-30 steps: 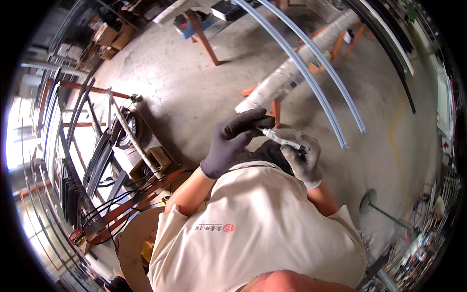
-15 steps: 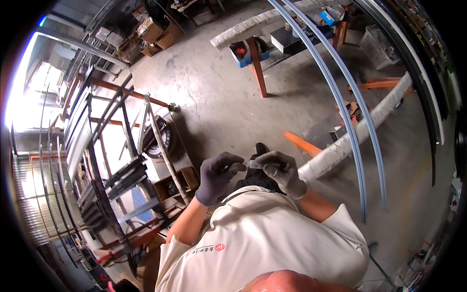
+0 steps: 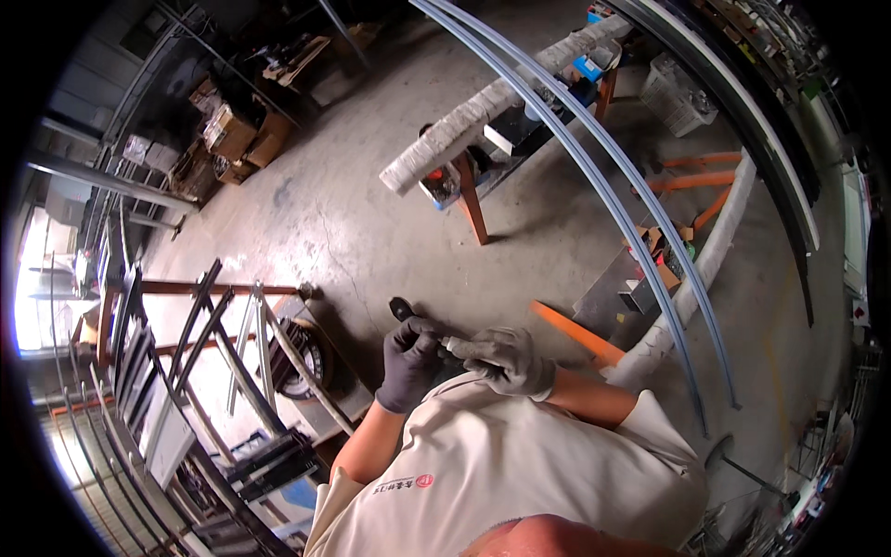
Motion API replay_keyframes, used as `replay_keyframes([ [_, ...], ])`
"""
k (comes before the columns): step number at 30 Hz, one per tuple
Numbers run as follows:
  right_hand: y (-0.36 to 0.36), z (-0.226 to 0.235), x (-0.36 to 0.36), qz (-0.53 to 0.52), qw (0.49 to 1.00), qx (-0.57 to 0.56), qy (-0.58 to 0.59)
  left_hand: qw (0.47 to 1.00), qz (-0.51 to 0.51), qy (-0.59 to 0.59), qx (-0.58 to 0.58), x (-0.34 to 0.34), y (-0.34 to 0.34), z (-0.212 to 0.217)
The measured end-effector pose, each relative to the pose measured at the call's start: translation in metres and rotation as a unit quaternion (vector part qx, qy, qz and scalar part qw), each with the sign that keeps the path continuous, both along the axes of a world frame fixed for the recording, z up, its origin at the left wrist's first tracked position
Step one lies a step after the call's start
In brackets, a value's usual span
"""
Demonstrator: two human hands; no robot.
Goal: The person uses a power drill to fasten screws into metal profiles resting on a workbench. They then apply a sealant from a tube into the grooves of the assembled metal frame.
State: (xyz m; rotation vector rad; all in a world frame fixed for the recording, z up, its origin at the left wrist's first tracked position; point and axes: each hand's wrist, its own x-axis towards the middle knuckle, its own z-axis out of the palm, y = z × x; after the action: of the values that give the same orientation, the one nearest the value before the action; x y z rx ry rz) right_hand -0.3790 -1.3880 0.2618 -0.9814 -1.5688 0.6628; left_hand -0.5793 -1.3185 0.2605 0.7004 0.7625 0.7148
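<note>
Both my hands wear grey gloves and meet in front of my body at waist height. My left hand (image 3: 409, 364) is closed, thumb and fingers pinched together, and what it holds, if anything, is covered by the glove. My right hand (image 3: 510, 363) is closed too, its fingertips pointing at the left hand. At those fingertips sits a small pale piece (image 3: 448, 342), mostly hidden and too small to name. Below the hands my cream shirt (image 3: 520, 455) fills the view, and a dark shoe (image 3: 401, 308) shows just beyond the left hand.
Two long blue-grey profiles (image 3: 620, 214) cross at the right, above wrapped beams on orange trestles (image 3: 471, 209). A rack of metal bars (image 3: 200, 371) stands at the left, near a wheel-like round object (image 3: 302, 357). Cardboard boxes (image 3: 229, 133) sit at the far left.
The view has turned, so rack and trestles sit lower. My hands have shifted slightly left and downward, still close together. The pale piece between them shows less than before.
</note>
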Motion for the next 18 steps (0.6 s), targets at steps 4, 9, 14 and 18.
replay_keyframes([
  [4, 0.085, 0.001, -0.033, -0.037, 0.997, -0.072, -0.015, 0.998, -0.041, -0.052, -0.016, -0.024, 0.101, -0.026],
  [9, 0.216, 0.007, -0.087, -0.166, 0.972, -0.169, -0.004, 0.993, -0.11, 0.019, 0.042, -0.064, 0.258, -0.032],
  [14, 0.353, -0.012, -0.074, -0.276, 0.917, -0.271, 0.096, 0.997, -0.05, 0.036, 0.049, -0.117, 0.408, -0.076],
  [18, 0.453, -0.125, 0.004, -0.348, 0.891, -0.24, -0.165, 0.984, -0.012, 0.152, 0.092, -0.162, 0.522, -0.139],
])
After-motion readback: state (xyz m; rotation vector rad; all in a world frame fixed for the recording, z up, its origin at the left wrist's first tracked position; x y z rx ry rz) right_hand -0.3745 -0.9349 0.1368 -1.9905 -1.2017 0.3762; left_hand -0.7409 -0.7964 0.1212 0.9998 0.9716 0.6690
